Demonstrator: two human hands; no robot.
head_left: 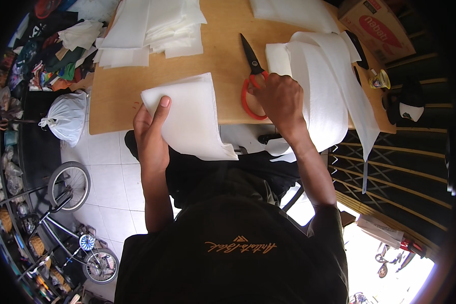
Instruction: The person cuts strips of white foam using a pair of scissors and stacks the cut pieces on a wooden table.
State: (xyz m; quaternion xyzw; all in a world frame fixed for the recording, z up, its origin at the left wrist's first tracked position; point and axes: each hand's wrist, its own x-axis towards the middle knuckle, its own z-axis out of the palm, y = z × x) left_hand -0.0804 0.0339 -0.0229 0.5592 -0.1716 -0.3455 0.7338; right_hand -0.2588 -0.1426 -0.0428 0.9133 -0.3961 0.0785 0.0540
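Observation:
My left hand (154,134) pinches a folded white fabric-like sheet (190,114), thumb on top and fingers beneath. The sheet hangs partly over the table's near edge, above my lap. To the right, my right hand (281,104) curls its fingers round one red handle loop of the scissors (254,64). Their dark blades are closed and point away from me on the table. Beside this hand, a wide band of the same white material (316,96) lies in loose folds and drops over the near edge. A folded white pad (277,58) rests at its left side.
Stacked white sheets (172,28) lie at the table's (116,101) far left; another white sheet (294,12) is at the back. A cardboard box (377,30) and a small cup (380,79) are on the right. A tied white bag (66,119) and a bicycle (68,230) are on the left.

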